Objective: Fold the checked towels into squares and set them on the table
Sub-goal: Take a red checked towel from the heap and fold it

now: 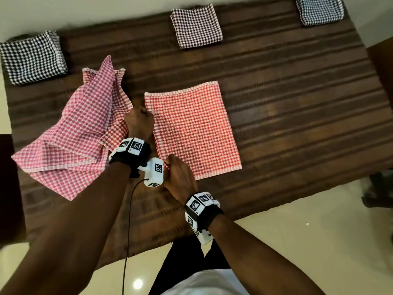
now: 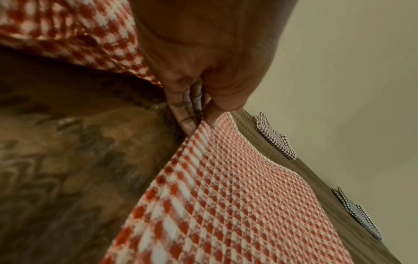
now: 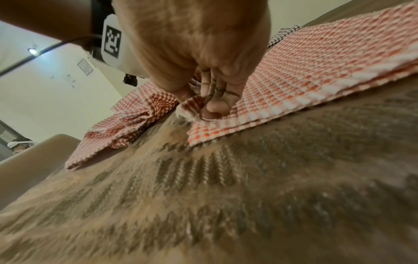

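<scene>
The red checked towel [image 1: 192, 129] lay flat on the brown patterned table [image 1: 297, 107], already doubled over, its long axis running near to far. Both hands sat on its left edge — the left hand [image 1: 139, 122] pinching the far-left corner, the right hand [image 1: 180, 177] pinching the near-left corner, fingers [image 3: 214, 107] curled into the cloth. The whole towel stretched away to the right of both grips, so the next fold would probably carry that edge rightward. A crumpled pink checked towel [image 1: 70, 133] lay just left — touching the left wrist.
</scene>
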Demonstrator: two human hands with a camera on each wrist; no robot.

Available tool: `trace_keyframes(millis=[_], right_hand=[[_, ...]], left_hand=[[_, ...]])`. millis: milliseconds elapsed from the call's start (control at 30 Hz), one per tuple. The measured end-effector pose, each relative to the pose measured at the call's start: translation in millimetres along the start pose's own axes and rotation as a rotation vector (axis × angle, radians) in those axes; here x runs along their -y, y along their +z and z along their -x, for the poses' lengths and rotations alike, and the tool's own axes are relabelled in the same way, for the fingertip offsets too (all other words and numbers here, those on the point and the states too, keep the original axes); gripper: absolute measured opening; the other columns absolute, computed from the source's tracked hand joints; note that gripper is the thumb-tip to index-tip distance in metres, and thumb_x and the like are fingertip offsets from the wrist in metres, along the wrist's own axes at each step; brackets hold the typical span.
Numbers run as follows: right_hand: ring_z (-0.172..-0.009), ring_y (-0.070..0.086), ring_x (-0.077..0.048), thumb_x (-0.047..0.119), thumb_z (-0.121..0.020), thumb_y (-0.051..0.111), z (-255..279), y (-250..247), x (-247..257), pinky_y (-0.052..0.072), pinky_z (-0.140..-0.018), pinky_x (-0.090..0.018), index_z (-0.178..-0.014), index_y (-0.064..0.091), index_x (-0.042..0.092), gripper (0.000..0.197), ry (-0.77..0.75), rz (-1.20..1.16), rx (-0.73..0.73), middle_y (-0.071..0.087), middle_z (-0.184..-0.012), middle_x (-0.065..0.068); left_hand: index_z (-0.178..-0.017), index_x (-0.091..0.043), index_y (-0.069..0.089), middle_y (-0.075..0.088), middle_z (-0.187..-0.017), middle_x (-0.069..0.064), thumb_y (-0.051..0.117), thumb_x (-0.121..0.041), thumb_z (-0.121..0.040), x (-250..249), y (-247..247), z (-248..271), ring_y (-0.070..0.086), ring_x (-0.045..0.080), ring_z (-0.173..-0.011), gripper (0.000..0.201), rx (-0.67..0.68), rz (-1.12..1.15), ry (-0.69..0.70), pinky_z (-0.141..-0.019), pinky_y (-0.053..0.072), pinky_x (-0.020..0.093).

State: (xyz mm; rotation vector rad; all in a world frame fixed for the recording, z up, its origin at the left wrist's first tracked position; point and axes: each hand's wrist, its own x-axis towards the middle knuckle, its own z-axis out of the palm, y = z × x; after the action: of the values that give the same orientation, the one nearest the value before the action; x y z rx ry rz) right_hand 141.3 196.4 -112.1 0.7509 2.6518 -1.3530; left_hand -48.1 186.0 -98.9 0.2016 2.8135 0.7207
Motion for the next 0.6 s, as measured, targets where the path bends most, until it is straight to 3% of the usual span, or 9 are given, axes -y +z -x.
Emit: trace_keyframes(millis=[67, 167, 233, 300, 333, 400, 467, 500, 600], right_hand=[[-0.100, 0.060, -0.032, 0.036, -0.092, 0.040, 0.9, 6.4, -0.6, 0.050, -0.086, -0.047, -0.123, 0.046, 0.002, 0.046, 0.025, 0.017, 0.015, 0.061, -0.113, -0.019], [-0.116, 0.054, -0.031, 0.049, -0.094, 0.028, 6.6, 7.3, -4.1, 0.045, -0.099, -0.046, -0.133, 0.041, 0.005, 0.061, 0.050, 0.055, 0.056, 0.054, -0.130, -0.017], [-0.105, 0.058, -0.025, 0.047, -0.097, 0.035, 7.3, -4.3, -8.7, 0.049, -0.091, -0.042, -0.126, 0.048, 0.009, 0.050, 0.034, 0.056, -0.030, 0.058, -0.121, -0.013], [-0.091, 0.059, -0.019, 0.036, -0.099, 0.044, -2.7, -23.8, -16.2, 0.053, -0.079, -0.038, -0.115, 0.054, 0.011, 0.031, 0.015, 0.084, -0.204, 0.061, -0.108, -0.008], [-0.089, 0.058, -0.019, 0.030, -0.098, 0.044, -10.7, -34.5, -20.9, 0.053, -0.077, -0.039, -0.113, 0.056, 0.010, 0.027, 0.010, 0.133, -0.287, 0.061, -0.107, -0.009], [-0.106, 0.058, -0.028, 0.024, -0.096, 0.041, -35.3, -53.3, -30.0, 0.051, -0.089, -0.046, -0.120, 0.055, 0.007, 0.033, 0.024, 0.259, -0.359, 0.059, -0.119, -0.016], [-0.128, 0.045, -0.037, 0.018, -0.095, 0.044, -66.1, -67.6, -33.4, 0.036, -0.109, -0.052, -0.133, 0.049, 0.003, 0.041, 0.012, 0.347, -0.323, 0.049, -0.137, -0.023], [-0.136, 0.036, -0.036, 0.017, -0.096, 0.045, -81.9, -72.4, -33.2, 0.026, -0.116, -0.049, -0.138, 0.044, 0.002, 0.044, -0.025, 0.383, -0.274, 0.042, -0.144, -0.022], [-0.147, 0.010, -0.031, 0.025, -0.101, 0.034, -126.9, -73.2, -32.0, 0.005, -0.120, -0.042, -0.148, 0.024, 0.005, 0.052, -0.174, 0.544, -0.058, 0.017, -0.157, -0.017]], left_hand=[[-0.095, 0.004, 0.066, 0.066, -0.109, 0.021, 0.057, -0.018, -0.093, 2.3, 0.3, -1.4, 0.057, 0.038, -0.106, 0.024, 0.004, 0.001, -0.003, -0.100, 0.028, 0.033], [-0.097, 0.002, 0.063, 0.066, -0.107, 0.019, 0.061, -0.016, -0.089, 8.2, -1.5, 0.7, 0.056, 0.035, -0.106, 0.020, -0.019, 0.063, -0.007, -0.092, 0.030, 0.027], [-0.104, -0.004, 0.056, 0.064, -0.107, 0.014, 0.063, -0.021, -0.088, 9.7, -3.2, 9.5, 0.056, 0.030, -0.103, 0.024, -0.083, 0.111, 0.007, -0.084, 0.032, 0.025], [-0.106, -0.009, 0.053, 0.063, -0.106, 0.010, 0.059, -0.028, -0.090, 7.5, -0.4, 22.3, 0.057, 0.027, -0.100, 0.025, -0.192, 0.076, 0.094, -0.083, 0.040, 0.031], [-0.107, -0.011, 0.053, 0.062, -0.107, 0.009, 0.056, -0.031, -0.092, 5.1, 3.2, 30.1, 0.057, 0.026, -0.100, 0.025, -0.224, 0.035, 0.167, -0.084, 0.043, 0.035], [-0.109, -0.011, 0.056, 0.062, -0.111, 0.009, 0.052, -0.034, -0.095, 0.8, 17.8, 39.4, 0.057, 0.026, -0.104, 0.027, -0.219, -0.018, 0.339, -0.088, 0.044, 0.038], [-0.120, -0.009, 0.056, 0.059, -0.126, 0.011, 0.046, -0.032, -0.097, -4.9, 34.1, 40.5, 0.053, 0.030, -0.117, 0.035, -0.125, -0.059, 0.418, -0.099, 0.041, 0.043], [-0.129, -0.007, 0.051, 0.052, -0.137, 0.013, 0.041, -0.032, -0.099, -6.7, 41.2, 39.1, 0.047, 0.031, -0.128, 0.041, -0.066, -0.084, 0.425, -0.107, 0.037, 0.045], [-0.146, -0.003, 0.033, 0.026, -0.156, 0.017, 0.031, -0.027, -0.102, -8.3, 55.0, 31.6, 0.021, 0.028, -0.146, 0.051, 0.053, -0.183, 0.461, -0.120, 0.015, 0.043]])
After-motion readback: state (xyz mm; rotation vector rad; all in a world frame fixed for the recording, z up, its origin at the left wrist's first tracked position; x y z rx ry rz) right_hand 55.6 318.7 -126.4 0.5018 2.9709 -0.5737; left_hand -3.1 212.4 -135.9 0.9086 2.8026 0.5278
